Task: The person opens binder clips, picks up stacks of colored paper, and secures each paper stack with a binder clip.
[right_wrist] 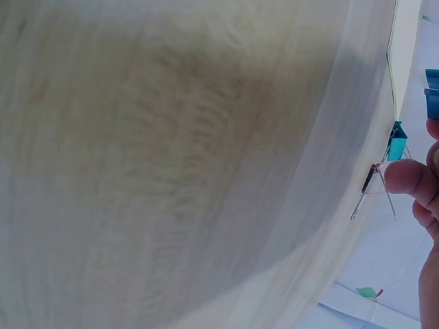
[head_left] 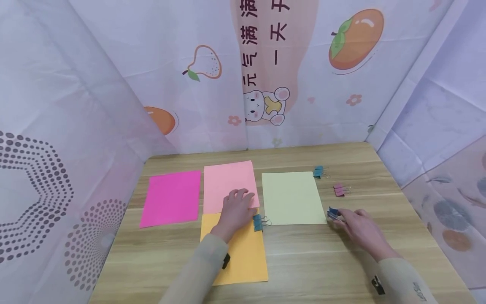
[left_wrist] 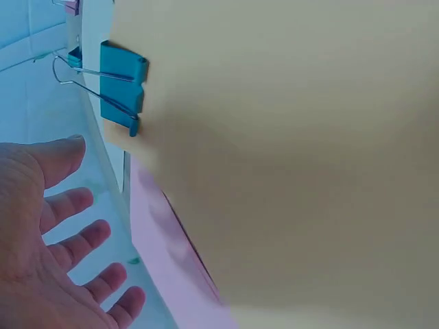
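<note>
My left hand (head_left: 236,211) is over the seam between a light pink paper stack (head_left: 228,181) and an orange-yellow one (head_left: 243,257), fingers loosely spread. In the left wrist view its fingers (left_wrist: 82,243) are apart and hold nothing. Beside it, a teal binder clip (head_left: 258,223) grips the right edge of the yellow stack, its wire handles pointing right. My right hand (head_left: 362,230) pinches a dark blue binder clip (head_left: 333,212) beside the lower right corner of pale green paper (head_left: 292,198). The right wrist view shows only part of this clip, at its edge.
A magenta sheet (head_left: 171,198) lies at the left of the wooden table (head_left: 303,261). A second teal clip (head_left: 319,172) is at the green paper's upper right corner, and a pink clip (head_left: 339,190) lies right of that paper. Patterned curtains (head_left: 190,109) stand behind and beside the table.
</note>
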